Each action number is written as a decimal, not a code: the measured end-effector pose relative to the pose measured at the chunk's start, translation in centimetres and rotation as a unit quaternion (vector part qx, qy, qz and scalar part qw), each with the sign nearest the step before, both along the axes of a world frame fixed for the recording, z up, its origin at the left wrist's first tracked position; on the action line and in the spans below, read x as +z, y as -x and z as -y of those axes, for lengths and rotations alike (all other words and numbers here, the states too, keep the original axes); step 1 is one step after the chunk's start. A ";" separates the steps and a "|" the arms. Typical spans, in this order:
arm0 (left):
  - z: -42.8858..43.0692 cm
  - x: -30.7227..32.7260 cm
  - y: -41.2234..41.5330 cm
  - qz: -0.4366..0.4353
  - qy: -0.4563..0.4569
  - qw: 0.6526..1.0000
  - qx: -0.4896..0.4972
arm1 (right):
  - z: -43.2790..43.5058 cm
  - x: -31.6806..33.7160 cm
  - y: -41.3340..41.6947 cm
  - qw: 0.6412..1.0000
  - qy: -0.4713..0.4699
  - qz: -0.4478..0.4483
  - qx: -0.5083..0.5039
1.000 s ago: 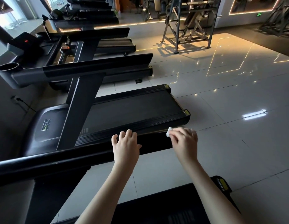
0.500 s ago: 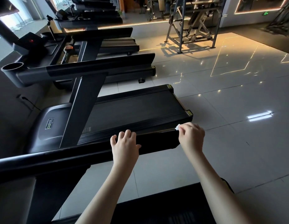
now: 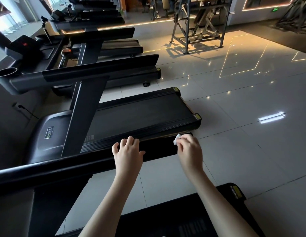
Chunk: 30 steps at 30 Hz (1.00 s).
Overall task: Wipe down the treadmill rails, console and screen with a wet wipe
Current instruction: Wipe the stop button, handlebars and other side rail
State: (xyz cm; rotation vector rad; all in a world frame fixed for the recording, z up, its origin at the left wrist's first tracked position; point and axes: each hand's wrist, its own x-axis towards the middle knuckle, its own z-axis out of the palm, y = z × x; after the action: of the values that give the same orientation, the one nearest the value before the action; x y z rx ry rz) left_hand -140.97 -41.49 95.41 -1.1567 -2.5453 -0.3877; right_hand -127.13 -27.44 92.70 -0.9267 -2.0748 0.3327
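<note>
A black treadmill side rail (image 3: 77, 166) runs from the lower left up to the middle of the view. My left hand (image 3: 128, 154) rests on top of it, fingers curled over its far edge. At the rail's free end my right hand (image 3: 189, 150) pinches a small crumpled white wet wipe (image 3: 176, 139) against the rail. The belt (image 3: 191, 218) of this treadmill shows dark under my forearms. Its console and screen are out of view.
A neighbouring treadmill (image 3: 140, 113) lies just beyond the rail, with its upright post (image 3: 83, 115) and cup holder (image 3: 6, 71) at left. More treadmills stand behind it. Glossy tiled floor (image 3: 251, 125) spreads to the right; a metal gym rack (image 3: 198, 24) stands far back.
My right hand has slid the wipe along the rail to its end, away from my left hand. My left hand has stayed in place on the rail.
</note>
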 end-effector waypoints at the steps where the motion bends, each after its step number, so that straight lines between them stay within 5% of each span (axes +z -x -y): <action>1: 0.0 0.0 0.0 0.000 -0.003 1.000 -0.002 | -0.1 -0.2 -0.3 1.000 0.011 0.002 -0.002; 5: 0.2 -0.1 -0.1 -0.006 -0.009 1.000 -0.010 | -0.8 -0.7 -0.7 0.991 0.078 -0.056 -0.092; 10: 1.0 -0.3 0.2 -0.011 -0.017 0.999 -0.033 | 1.9 -1.2 0.4 0.993 0.090 -0.063 -0.043; 15: 2.3 -0.3 1.3 -0.014 -0.031 0.998 -0.053 | 1.3 -0.9 0.8 0.963 0.127 -0.185 -0.146; 20: 2.5 -0.7 2.0 -0.006 -0.060 0.995 -0.075 | 4.0 -1.6 2.0 0.968 0.124 -0.199 -0.093; 25: 2.8 -1.3 2.8 0.002 -0.089 0.992 -0.091 | 2.6 -2.3 2.4 0.924 0.138 -0.306 -0.186; 30: 2.9 -1.8 2.9 -0.001 -0.104 0.989 -0.107 | 4.0 -3.9 3.0 0.937 0.126 -0.304 -0.118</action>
State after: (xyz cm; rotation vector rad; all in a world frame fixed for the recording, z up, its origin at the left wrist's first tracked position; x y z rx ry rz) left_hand -143.91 -44.36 93.61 -1.3492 -2.3186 -0.6847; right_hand -130.08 -31.45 88.80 -1.0504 -1.3588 0.6742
